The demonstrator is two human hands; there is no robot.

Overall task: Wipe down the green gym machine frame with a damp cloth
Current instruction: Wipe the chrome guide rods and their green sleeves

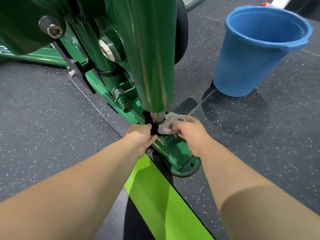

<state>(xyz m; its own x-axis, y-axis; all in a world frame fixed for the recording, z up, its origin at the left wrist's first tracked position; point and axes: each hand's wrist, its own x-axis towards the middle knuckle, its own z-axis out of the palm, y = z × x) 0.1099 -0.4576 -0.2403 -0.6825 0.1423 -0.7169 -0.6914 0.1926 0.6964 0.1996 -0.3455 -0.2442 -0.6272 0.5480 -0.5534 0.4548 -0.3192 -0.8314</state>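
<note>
The green gym machine frame (152, 54) rises as a thick glossy post from a base rail and a round foot plate (183, 163) on the floor. A chrome rod (156, 117) shows under the post's lower end. My right hand (192, 134) presses a crumpled grey cloth (167, 123) against the rod, just above the base rail. My left hand (141, 137) pinches a black rubber piece (153, 129) at the rod's foot, on its left side. Both hands nearly touch each other.
A blue plastic bucket (256, 52) stands on the speckled dark rubber floor (43, 118) to the right of the post. A bright lime-green strip (155, 196) runs along the floor between my forearms. Bolts and a pivot joint (107, 49) sit left of the post.
</note>
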